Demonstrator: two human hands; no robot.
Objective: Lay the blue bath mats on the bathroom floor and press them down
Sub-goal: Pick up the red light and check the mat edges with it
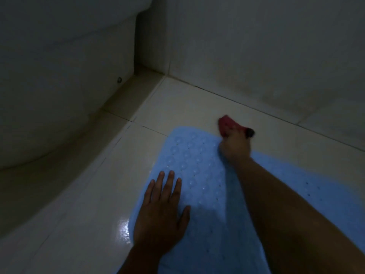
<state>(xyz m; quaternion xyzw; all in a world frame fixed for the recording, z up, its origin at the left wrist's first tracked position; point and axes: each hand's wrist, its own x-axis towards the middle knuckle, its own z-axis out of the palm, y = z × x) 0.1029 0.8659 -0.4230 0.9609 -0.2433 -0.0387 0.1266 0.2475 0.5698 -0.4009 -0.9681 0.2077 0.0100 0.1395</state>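
— Where's the blue bath mat (199,175)?

— Flat on the pale tiled floor (83,204), running from 6 o'clock up toward 12, near the wall (256,46).

— And the hands?

— The left hand (162,212) lies flat on its 7 o'clock edge, fingers straight and spread. The right hand (235,145) is at the far 1 o'clock corner, curled around a red object (227,125) (blurred, I can't identify it).

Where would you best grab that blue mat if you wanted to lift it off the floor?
Probably the far rounded corner of the blue mat, pinched from the wall side. That thin edge lies free on the bare floor, while the left hand presses flat on the near part and the right hand, gripping something red, covers the other.
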